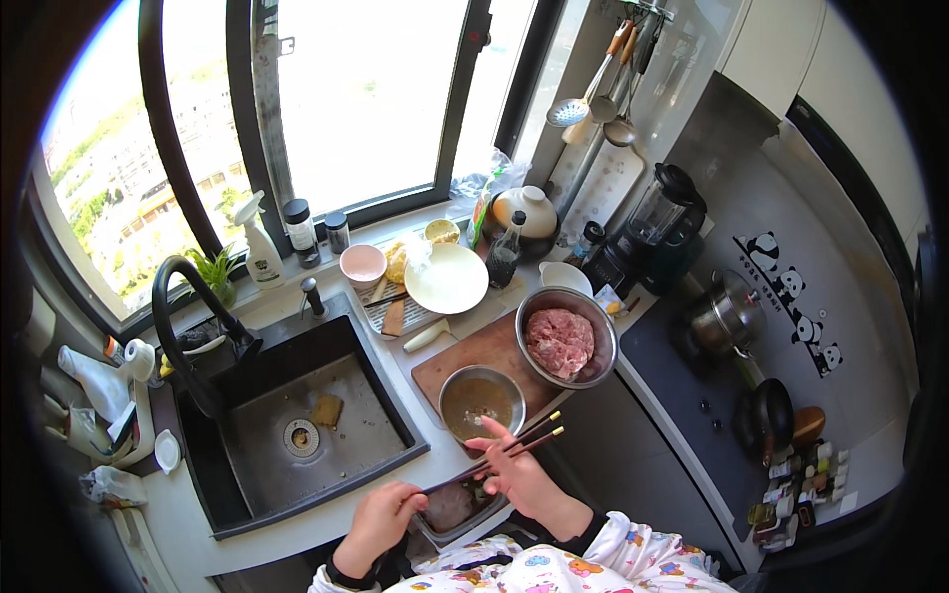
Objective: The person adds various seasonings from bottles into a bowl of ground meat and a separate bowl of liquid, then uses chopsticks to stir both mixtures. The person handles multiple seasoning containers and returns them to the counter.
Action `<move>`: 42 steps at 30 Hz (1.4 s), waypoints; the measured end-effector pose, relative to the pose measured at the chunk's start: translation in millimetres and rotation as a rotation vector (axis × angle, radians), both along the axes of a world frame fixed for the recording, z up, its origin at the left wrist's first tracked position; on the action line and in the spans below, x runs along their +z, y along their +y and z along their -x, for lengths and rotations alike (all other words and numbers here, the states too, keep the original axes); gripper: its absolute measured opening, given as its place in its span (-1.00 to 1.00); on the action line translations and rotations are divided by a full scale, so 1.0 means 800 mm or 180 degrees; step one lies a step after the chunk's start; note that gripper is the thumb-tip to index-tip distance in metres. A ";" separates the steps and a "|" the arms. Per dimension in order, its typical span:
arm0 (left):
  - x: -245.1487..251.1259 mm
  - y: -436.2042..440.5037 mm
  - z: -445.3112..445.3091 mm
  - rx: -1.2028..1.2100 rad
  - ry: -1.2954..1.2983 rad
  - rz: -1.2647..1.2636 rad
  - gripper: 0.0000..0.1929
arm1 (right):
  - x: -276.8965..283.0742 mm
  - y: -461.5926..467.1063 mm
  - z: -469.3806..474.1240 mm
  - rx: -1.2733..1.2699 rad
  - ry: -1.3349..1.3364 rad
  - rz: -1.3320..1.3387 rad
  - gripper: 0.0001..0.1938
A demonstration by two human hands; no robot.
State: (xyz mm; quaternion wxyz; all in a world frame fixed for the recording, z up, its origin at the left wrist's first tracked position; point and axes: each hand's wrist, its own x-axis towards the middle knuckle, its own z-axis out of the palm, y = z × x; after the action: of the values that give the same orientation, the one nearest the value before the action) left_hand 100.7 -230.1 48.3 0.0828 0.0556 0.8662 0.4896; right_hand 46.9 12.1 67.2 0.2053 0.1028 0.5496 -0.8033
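A pair of dark chopsticks with gold-coloured ends slants between my hands. My right hand has them between its fingers, with some fingers spread. The fingers of my left hand pinch their lower left end. Below the chopsticks, a container holds something pale, partly hidden by my hands. Just beyond my right hand, a small metal bowl of cloudy brownish liquid stands on the wooden cutting board. A larger metal bowl of raw minced meat rests at the board's right end.
The black sink with a yellow sponge lies left. Behind the board are a white-handled knife, a white plate, a pink bowl and a glass bottle. A stove with a pot is right.
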 end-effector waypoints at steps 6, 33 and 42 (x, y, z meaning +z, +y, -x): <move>-0.026 0.086 -0.022 0.0177 -0.0014 0.0372 -0.82 | -0.003 0.101 0.009 0.0250 0.1075 -0.0929 -0.53; -0.125 0.207 0.030 0.2231 -0.0579 -0.1674 -0.57 | -0.035 0.156 0.172 0.1920 0.3673 -0.1910 -0.89; -0.144 0.205 0.039 0.2248 -0.0826 -0.2060 -0.48 | -0.018 0.156 0.169 0.2430 0.3822 -0.2065 -0.91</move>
State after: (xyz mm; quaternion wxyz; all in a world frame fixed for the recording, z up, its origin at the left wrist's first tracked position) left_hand 69.4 -66.4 -67.3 -0.0026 -0.2799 0.6182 0.7345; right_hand -88.2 137.2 52.9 0.0947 -0.4907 0.7713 -0.3942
